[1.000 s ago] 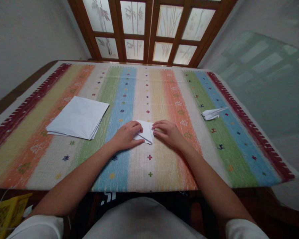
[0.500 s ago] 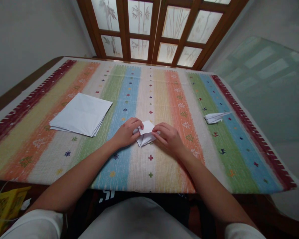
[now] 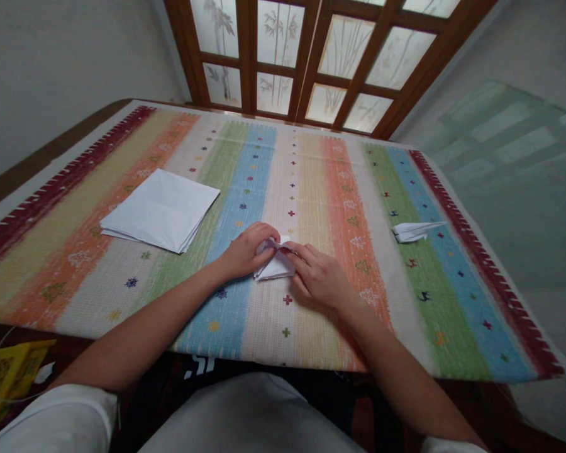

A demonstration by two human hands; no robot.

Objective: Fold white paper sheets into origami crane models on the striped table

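head | folded white paper (image 3: 276,265) between hands, long way 9-to-3 | left hand (image 3: 249,250) at 9 o'clock, fingers pinching it | right hand (image 3: 318,277) at 3 o'clock, fingers pressed together on it

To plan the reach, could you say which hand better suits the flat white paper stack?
Probably the left hand: it lies nearer the white paper stack; the right hand lies beyond the folded white paper.

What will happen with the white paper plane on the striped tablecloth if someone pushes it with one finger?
The paper plane is probably very light, since it is only folded thin white paper, so a small push would likely slide it or tip it over. Its narrow pointed nose looks easy to bend. The woven tablecloth may grip it slightly.
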